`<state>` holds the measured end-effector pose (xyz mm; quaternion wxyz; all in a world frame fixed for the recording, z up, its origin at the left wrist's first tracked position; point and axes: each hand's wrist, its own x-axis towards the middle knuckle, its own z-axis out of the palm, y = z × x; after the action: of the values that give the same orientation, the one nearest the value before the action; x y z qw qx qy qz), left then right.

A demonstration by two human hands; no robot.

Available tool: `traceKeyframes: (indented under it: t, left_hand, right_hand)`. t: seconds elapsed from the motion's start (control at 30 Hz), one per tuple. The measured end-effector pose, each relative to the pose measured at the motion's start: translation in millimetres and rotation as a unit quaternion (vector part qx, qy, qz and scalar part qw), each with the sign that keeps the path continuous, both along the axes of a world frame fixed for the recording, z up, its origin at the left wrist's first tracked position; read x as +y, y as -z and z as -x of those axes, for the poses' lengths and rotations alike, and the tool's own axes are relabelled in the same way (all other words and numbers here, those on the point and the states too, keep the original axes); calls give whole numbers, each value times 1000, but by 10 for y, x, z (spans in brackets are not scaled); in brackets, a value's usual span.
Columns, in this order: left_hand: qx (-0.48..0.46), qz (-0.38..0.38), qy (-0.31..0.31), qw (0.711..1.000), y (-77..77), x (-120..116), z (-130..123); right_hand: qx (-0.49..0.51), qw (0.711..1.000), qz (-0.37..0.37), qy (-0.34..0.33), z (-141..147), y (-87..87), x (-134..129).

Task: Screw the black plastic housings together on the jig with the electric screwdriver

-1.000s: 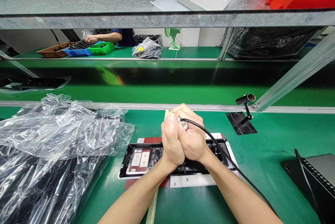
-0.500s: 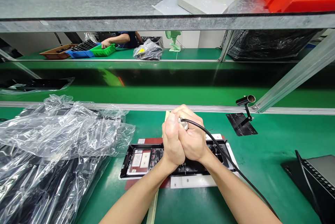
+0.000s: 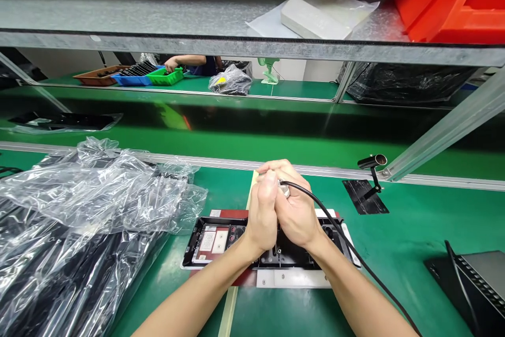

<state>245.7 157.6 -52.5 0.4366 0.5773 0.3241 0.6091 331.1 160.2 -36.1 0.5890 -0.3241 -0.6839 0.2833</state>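
Both hands are closed together round an upright corded electric screwdriver (image 3: 284, 188), most of which they hide. Its silver top end shows, with a black cable (image 3: 331, 218) running from it down to the lower right. My left hand (image 3: 262, 216) wraps it from the left, and my right hand (image 3: 298, 211) from the right. Beneath them lies a long black plastic housing (image 3: 286, 259), open side up, on a dark red and white fixture (image 3: 294, 278). Through the housing's left end, red fixture surface and pale pieces show. My hands cover its middle, so the tool's contact point is hidden.
Plastic-wrapped black parts (image 3: 90, 211) fill the left. A scope-like stand (image 3: 371, 184) stands right of the fixture, and a black vented device (image 3: 473, 274) lies lower right. A metal shelf (image 3: 197, 48) crosses above. Beyond, a co-worker's hand (image 3: 172, 64) is at a green bin (image 3: 165, 77).
The view has shifted, with the shelf sitting lower in the picture. My hands have moved slightly apart at the wrists, still round the screwdriver, and more of the housing's middle shows.
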Motion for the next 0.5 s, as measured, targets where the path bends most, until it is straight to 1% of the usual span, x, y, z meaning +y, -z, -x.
traceKeyframes:
  t: [0.1,0.17,0.23,0.33,0.4,0.43,0.5]
  left_hand:
    - [14,-4,71,997,-1,-8,95]
    - [56,-23,83,995,-6,-10,199]
    - [93,-31,79,992,2,-14,337]
    - [130,9,36,991,66,-39,583]
    - [188,42,2,981,144,-73,741]
    - [223,51,-5,973,192,-92,809]
    - [282,58,2,958,298,-127,913]
  right_hand:
    - [-40,999,11,12,-37,-53,-26]
    - [-62,998,10,21,-58,-84,-47]
    - [-72,997,13,39,-72,-103,-68]
    - [-69,996,19,53,-80,-108,-99]
    - [-45,998,35,39,-73,-98,-118]
    - [-24,998,52,23,-65,-89,-127]
    - [28,995,96,-12,-38,-62,-141]
